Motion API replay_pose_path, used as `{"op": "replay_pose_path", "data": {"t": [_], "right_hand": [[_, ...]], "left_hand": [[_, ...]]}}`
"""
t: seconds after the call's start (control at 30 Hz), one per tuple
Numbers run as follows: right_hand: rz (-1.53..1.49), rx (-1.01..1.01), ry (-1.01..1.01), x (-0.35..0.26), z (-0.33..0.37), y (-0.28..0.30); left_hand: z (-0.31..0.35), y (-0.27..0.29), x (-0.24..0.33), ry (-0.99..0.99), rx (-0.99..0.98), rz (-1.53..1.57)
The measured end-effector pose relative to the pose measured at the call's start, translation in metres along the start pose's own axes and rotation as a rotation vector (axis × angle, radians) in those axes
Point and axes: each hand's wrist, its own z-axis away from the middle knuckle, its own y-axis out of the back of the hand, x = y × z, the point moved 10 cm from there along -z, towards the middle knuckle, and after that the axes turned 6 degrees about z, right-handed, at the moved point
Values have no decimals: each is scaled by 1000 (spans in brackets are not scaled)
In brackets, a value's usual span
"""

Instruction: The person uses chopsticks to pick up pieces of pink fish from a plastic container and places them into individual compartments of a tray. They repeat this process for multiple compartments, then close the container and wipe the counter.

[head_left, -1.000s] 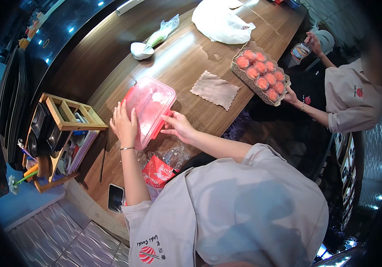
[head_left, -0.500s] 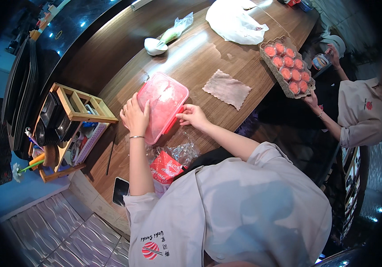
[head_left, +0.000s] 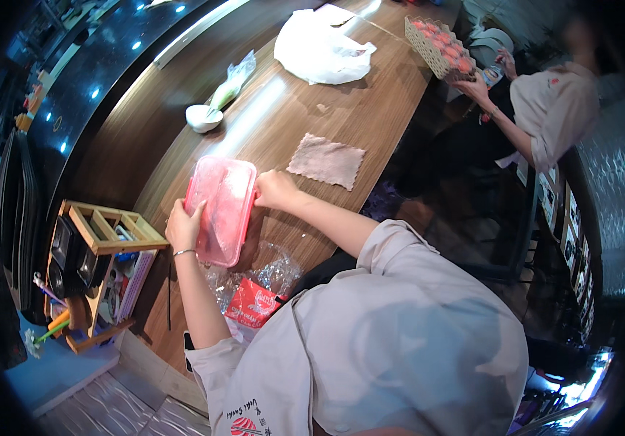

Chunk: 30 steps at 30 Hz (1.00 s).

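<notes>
Both my hands are on a pink translucent lidded food container point(head_left: 219, 218), held tilted above the wooden table. My left hand point(head_left: 183, 227) grips its left side, thumb lying over the lid. At the upper right edge my right hand point(head_left: 276, 190) is closed on the container's rim, its fingertips partly hidden. Below the container sit a crumpled clear wrapper point(head_left: 279, 265) and a red printed packet point(head_left: 253, 301), close to my body. A pale pink scallop-edged cloth point(head_left: 327, 161) lies flat to the right of my right hand.
A white bowl point(head_left: 203, 118) with a clear bag of something green point(head_left: 229, 89) and a white plastic bag point(head_left: 319, 47) stand farther back. A wooden organizer point(head_left: 112, 225) is at left. At right a co-worker holds a carton tray point(head_left: 439, 49) of red-topped cups.
My view has shifted, so the table items sit lower and more to the left. My right hand has moved up along the container's edge and closed more. The co-worker's tray has moved farther away and tilted.
</notes>
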Motion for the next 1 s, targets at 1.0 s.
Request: {"op": "replay_pose_path", "data": {"t": [1.0], "right_hand": [[-275,127,167,-39,55,43]], "left_hand": [[112,-104,-39,488,-581,1109]]}}
